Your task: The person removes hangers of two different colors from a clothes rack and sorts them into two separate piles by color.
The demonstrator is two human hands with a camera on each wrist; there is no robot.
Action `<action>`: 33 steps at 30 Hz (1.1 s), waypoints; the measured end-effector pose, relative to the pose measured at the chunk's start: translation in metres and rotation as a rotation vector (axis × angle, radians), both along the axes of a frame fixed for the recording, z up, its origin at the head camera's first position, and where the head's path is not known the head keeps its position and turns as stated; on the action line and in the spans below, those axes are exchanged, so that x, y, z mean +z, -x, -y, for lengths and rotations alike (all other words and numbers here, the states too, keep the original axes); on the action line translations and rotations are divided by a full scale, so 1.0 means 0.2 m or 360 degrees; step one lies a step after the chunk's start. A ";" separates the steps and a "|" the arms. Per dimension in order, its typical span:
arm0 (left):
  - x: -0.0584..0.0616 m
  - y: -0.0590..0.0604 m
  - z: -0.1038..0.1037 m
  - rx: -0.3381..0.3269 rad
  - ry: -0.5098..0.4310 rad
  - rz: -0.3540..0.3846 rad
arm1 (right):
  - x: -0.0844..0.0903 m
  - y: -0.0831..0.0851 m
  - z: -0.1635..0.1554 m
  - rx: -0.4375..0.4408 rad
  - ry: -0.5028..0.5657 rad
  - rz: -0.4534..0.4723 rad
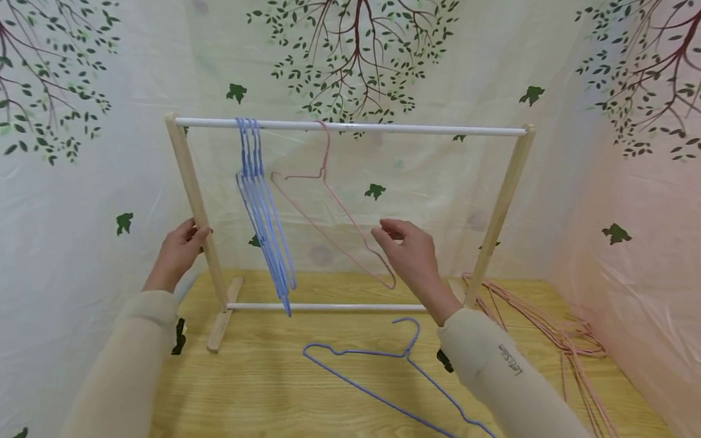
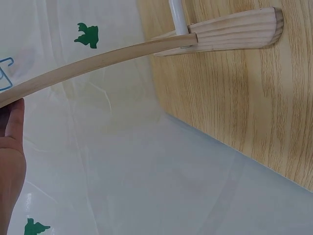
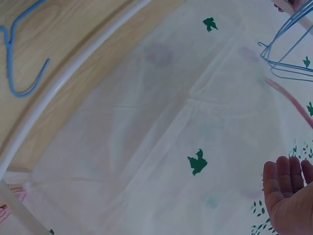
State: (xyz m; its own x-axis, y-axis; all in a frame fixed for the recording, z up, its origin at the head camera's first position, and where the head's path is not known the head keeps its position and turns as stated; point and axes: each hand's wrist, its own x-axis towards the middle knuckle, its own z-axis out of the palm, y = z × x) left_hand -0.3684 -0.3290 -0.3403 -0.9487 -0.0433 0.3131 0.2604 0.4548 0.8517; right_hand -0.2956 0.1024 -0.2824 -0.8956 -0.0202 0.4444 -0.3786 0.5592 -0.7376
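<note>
A small wooden rack with a white top rod (image 1: 351,125) stands on the table. Several blue hangers (image 1: 262,206) and one pink hanger (image 1: 327,197) hang from the rod. My left hand (image 1: 191,233) grips the rack's left post (image 1: 196,188); in the left wrist view its thumb (image 2: 13,127) lies against that post (image 2: 98,61). My right hand (image 1: 390,237) hovers by the pink hanger's lower arm with relaxed fingers and holds nothing. In the right wrist view this hand (image 3: 288,193) is flat and apart from the pink hanger (image 3: 292,102).
One blue hanger (image 1: 400,385) lies on the wooden table (image 1: 264,403) in front of the rack. A heap of pink hangers (image 1: 562,335) lies at the right. Tree-print sheeting (image 1: 72,179) walls in the back and both sides.
</note>
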 end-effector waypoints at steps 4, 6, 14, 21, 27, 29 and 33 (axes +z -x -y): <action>0.00 0.00 0.00 -0.0022 -0.0081 0.0035 | 0.03 0.03 0.07 -0.0014 -0.0040 0.0039; 0.00 0.00 0.00 -0.0019 -0.0105 0.0048 | 0.04 0.04 0.11 -0.0018 -0.0062 0.0052; 0.01 -0.01 -0.02 -0.0003 -0.0127 0.0017 | 0.06 0.07 0.19 -0.0084 -0.0092 0.0061; 0.01 -0.01 -0.03 0.0001 -0.0150 0.0019 | 0.04 0.10 0.20 -0.0110 -0.0089 -0.0022; -0.01 0.01 -0.02 0.0005 -0.0137 0.0013 | 0.03 0.11 0.21 -0.0124 -0.0132 -0.0106; 0.00 -0.01 -0.03 -0.0006 -0.0144 0.0013 | 0.03 0.11 0.21 -0.0134 -0.0147 -0.0144; 0.06 -0.06 -0.06 -0.0022 -0.0167 0.0017 | 0.03 0.10 0.19 -0.0172 -0.0122 -0.0280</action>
